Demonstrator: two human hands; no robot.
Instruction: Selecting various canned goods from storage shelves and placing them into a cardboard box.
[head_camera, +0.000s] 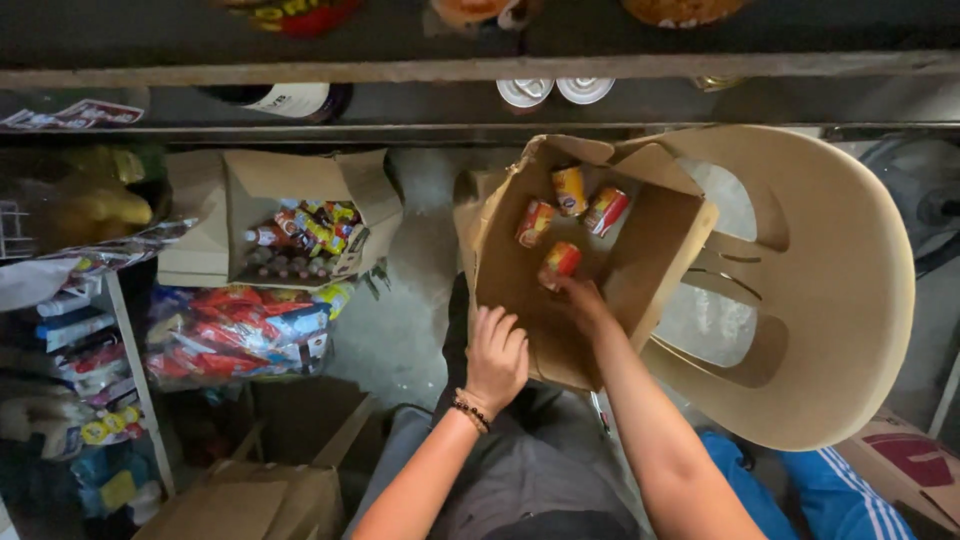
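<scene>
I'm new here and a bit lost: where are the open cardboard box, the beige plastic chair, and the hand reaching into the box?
open cardboard box (655, 235): head view, right inner wall.
beige plastic chair (850, 270): head view, curved backrest.
right hand (580, 300): head view, back of hand.

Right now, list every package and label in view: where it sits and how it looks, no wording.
Open cardboard box: brown, tilted on a tan plastic chair, left hand on its near edge.
Small cans: red and yellow, four inside it; right hand at the nearest.
Second cardboard box: on the floor at left, holding colourful bottles.
Snack packets: red and blue, piled below it.
</scene>
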